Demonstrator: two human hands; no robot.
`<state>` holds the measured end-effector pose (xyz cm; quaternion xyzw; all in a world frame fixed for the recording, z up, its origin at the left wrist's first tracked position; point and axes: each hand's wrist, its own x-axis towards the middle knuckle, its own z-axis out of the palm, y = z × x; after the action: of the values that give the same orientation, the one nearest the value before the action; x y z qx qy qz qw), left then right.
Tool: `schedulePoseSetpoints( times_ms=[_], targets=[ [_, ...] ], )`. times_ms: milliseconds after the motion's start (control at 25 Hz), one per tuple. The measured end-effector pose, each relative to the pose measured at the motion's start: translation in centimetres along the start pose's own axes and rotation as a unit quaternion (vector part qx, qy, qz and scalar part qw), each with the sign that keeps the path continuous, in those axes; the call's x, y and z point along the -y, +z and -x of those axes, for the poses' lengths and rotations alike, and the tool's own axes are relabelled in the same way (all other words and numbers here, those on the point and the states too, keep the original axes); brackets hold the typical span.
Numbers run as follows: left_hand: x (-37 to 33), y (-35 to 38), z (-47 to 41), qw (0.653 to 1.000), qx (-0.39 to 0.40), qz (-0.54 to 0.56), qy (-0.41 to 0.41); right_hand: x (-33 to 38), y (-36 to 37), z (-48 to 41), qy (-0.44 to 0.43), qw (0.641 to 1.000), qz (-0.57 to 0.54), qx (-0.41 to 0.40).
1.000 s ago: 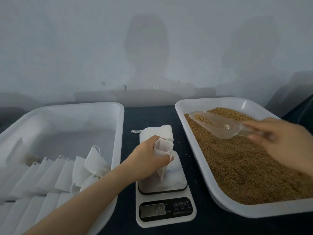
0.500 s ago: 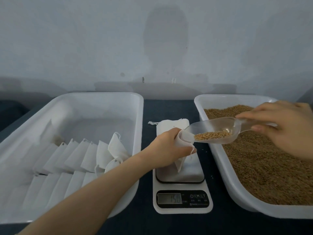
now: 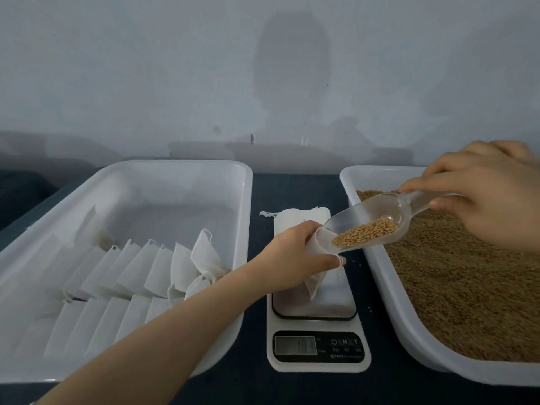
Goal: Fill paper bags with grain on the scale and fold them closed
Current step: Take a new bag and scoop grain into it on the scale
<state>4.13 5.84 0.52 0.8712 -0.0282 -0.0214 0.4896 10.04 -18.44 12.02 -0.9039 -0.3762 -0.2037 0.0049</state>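
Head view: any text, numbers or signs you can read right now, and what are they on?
"M" and "T", beside a power sign: buttons on the scale.
Its display: digits blurred, perhaps "18.4"; unsure.
The small print under the buttons: too small to read.
Nothing else carries text.

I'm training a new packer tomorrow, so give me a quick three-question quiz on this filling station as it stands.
1. True or false: the right hand holds the scoop by its handle, with grain in the bowl.
2. The left hand holds the open bag over: A) the scale B) a bowl C) a sink.
3. Fill in: the spare bags lie in the tray on the person's ___ side.
Key: 1 true; 2 A; 3 left.
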Motion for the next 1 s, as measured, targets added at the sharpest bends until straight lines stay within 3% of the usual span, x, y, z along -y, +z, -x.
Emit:
schedulePoseSetpoints(
  times_ms=[400, 1000],
  targets=[
    [-0.4, -0.3, 0.2, 1.000, -0.011, 0.015, 0.016, 0.7, -0.5, -0.9, -0.025, 0.998, 0.048, -0.010],
    [-0.5, -0.4, 0.3, 0.999, -0.038, 0.016, -0.001, 4.6, -2.5, -2.1, -0.172, 0.966, 0.156, -0.117]
  ],
)
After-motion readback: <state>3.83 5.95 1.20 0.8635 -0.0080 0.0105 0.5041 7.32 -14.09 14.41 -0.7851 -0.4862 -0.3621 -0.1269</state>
